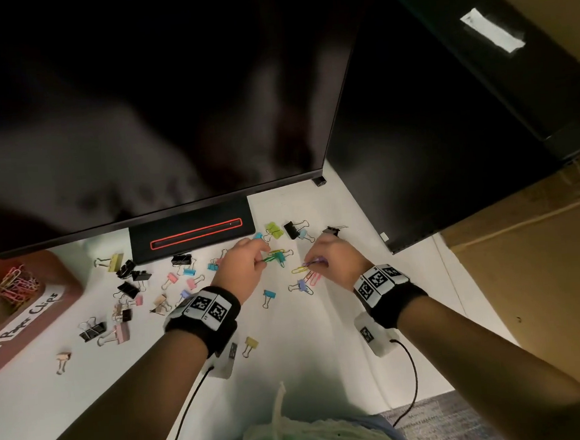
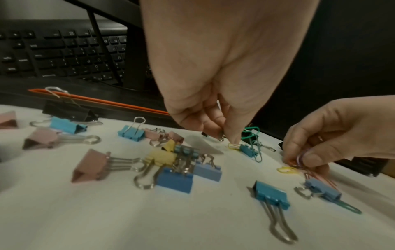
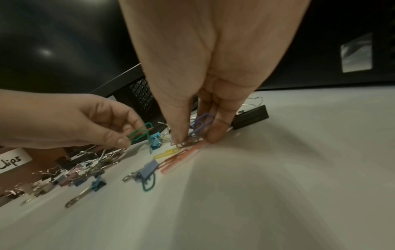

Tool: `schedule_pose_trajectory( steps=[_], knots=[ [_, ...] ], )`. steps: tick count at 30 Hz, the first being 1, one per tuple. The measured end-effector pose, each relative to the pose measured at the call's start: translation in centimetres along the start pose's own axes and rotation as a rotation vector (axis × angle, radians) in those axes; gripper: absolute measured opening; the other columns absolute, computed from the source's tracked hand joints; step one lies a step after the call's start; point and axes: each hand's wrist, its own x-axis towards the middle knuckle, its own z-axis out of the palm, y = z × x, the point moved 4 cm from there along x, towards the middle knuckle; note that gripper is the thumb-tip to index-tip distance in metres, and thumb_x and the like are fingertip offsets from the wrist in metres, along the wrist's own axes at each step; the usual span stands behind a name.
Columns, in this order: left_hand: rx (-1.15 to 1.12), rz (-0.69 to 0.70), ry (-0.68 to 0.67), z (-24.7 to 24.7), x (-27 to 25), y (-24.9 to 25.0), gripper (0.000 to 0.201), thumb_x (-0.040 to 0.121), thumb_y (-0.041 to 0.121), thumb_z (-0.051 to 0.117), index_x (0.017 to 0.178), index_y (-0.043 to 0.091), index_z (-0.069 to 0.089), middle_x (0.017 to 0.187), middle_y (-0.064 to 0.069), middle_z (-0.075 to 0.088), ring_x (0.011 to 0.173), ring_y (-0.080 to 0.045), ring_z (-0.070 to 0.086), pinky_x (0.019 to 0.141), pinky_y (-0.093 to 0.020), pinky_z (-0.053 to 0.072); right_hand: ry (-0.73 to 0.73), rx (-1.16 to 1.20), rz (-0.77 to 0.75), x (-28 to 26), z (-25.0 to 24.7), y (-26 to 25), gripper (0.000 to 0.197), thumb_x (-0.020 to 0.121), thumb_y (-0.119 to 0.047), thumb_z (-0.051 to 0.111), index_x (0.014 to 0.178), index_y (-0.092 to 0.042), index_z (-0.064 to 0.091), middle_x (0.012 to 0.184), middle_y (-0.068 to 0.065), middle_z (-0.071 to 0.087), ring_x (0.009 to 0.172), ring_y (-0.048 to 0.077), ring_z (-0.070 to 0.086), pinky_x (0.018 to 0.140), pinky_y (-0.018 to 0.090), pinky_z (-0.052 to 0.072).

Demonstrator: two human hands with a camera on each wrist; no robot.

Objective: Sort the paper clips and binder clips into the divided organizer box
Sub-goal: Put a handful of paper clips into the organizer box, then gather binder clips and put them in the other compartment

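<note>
My left hand [image 1: 247, 262] pinches green paper clips [image 3: 140, 132] just above a teal binder clip [image 2: 248, 150] on the white desk [image 1: 307, 339]. A little to the right, my right hand [image 1: 325, 257] pinches purple paper clips [image 3: 202, 123] with its fingertips down on the desk. A yellow paper clip [image 1: 299, 270] and pink paper clips [image 3: 181, 158] lie just below that hand. Several binder clips [image 1: 128, 289] in black, pink, blue and yellow are scattered to the left. The organizer box [image 1: 30, 306] stands at the far left, with paper clips [image 1: 17, 285] in a compartment labelled Paper Clips.
A large dark monitor [image 1: 171, 108] hangs over the back of the desk, its black stand base [image 1: 193, 233] right behind the clips. A keyboard [image 2: 64, 50] lies behind the base. A black cabinet [image 1: 447, 140] borders the desk on the right. Wrist-camera cables [image 1: 410, 383] trail toward me.
</note>
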Motion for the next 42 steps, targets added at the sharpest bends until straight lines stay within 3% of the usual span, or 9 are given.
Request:
schedule_pose_trajectory(
  steps=[3, 7, 10, 13, 16, 25, 31, 37, 42],
  knots=[
    [0.032, -0.014, -0.036, 0.5, 0.9, 0.0, 0.031, 0.088, 0.010, 0.058, 0.118, 0.017, 0.058, 0.091, 0.004, 0.053, 0.081, -0.012, 0.052, 0.083, -0.026, 0.049, -0.069, -0.020, -0.114, -0.8, 0.5, 0.4, 0.037, 0.081, -0.019, 0.068, 0.118, -0.016, 0.064, 0.116, 0.004, 0.054, 0.105, 0.019, 0.054, 0.097, 0.028, 0.045],
    [0.068, 0.013, -0.041, 1.0, 1.7, 0.5, 0.026, 0.087, 0.013, 0.060, 0.113, 0.017, 0.062, 0.098, -0.003, 0.057, 0.080, -0.012, 0.052, 0.079, -0.023, 0.045, -0.177, -0.138, -0.150, -1.4, 1.2, 0.6, 0.062, 0.078, -0.018, 0.072, 0.135, -0.016, 0.049, 0.128, 0.002, 0.044, 0.113, 0.018, 0.046, 0.097, 0.017, 0.029],
    [0.107, 0.032, -0.042, 1.3, 2.0, 0.8, 0.019, 0.088, 0.015, 0.060, 0.106, 0.013, 0.066, 0.099, -0.004, 0.055, 0.086, -0.018, 0.057, 0.081, -0.025, 0.045, -0.126, -0.127, -0.155, -0.9, 1.6, 0.1, 0.054, 0.080, -0.016, 0.071, 0.131, -0.014, 0.054, 0.125, 0.007, 0.049, 0.112, 0.023, 0.047, 0.096, 0.018, 0.028],
    [0.132, 0.022, -0.060, 1.5, 2.2, 0.6, 0.018, 0.088, 0.016, 0.061, 0.103, 0.009, 0.067, 0.104, -0.007, 0.053, 0.092, -0.022, 0.057, 0.086, -0.029, 0.046, -0.106, -0.069, -0.141, -0.2, 1.5, -0.4, 0.033, 0.083, -0.016, 0.068, 0.116, -0.011, 0.066, 0.113, 0.010, 0.057, 0.107, 0.025, 0.052, 0.100, 0.029, 0.039],
    [0.144, 0.044, -0.066, 1.4, 2.1, 0.6, 0.015, 0.088, 0.014, 0.060, 0.100, 0.009, 0.066, 0.103, -0.007, 0.054, 0.091, -0.022, 0.057, 0.084, -0.029, 0.046, -0.131, -0.098, -0.134, 0.3, 1.4, -1.0, 0.017, 0.086, -0.015, 0.064, 0.100, -0.010, 0.072, 0.102, 0.011, 0.064, 0.100, 0.026, 0.055, 0.092, 0.033, 0.044],
    [-0.014, 0.146, -0.063, -0.4, -0.9, 1.0, 0.006, 0.085, 0.015, 0.064, 0.090, 0.019, 0.065, 0.089, 0.004, 0.062, 0.082, -0.011, 0.060, 0.078, -0.028, 0.054, -0.128, -0.085, -0.032, 0.0, 1.2, -0.5, 0.017, 0.089, -0.014, 0.060, 0.103, -0.008, 0.068, 0.104, 0.010, 0.065, 0.097, 0.022, 0.060, 0.083, 0.022, 0.041],
    [-0.040, 0.203, -0.226, 2.9, -3.6, 3.2, 0.031, 0.084, 0.008, 0.062, 0.113, 0.021, 0.065, 0.090, 0.005, 0.062, 0.075, -0.005, 0.053, 0.077, -0.017, 0.045, -0.012, -0.040, -0.031, -1.2, 0.4, 0.5, 0.011, 0.084, -0.009, 0.065, 0.094, -0.006, 0.071, 0.101, 0.010, 0.065, 0.093, 0.023, 0.062, 0.085, 0.029, 0.047],
    [0.125, 0.157, -0.175, 5.7, -4.1, 3.1, 0.035, 0.090, 0.011, 0.054, 0.124, 0.016, 0.058, 0.113, -0.008, 0.062, 0.104, -0.023, 0.057, 0.094, -0.032, 0.045, 0.034, -0.056, 0.002, -2.1, 0.0, 0.4, 0.017, 0.087, -0.015, 0.063, 0.103, -0.011, 0.070, 0.102, 0.006, 0.070, 0.094, 0.019, 0.064, 0.080, 0.023, 0.046],
    [0.221, 0.203, -0.046, 5.1, -4.1, 2.8, 0.022, 0.086, 0.010, 0.061, 0.106, 0.011, 0.068, 0.097, -0.011, 0.066, 0.090, -0.030, 0.062, 0.083, -0.037, 0.051, -0.042, -0.114, 0.007, -2.0, 0.3, 0.1, 0.020, 0.090, -0.019, 0.059, 0.106, -0.012, 0.069, 0.105, 0.008, 0.067, 0.096, 0.021, 0.061, 0.082, 0.024, 0.045]
  ],
)
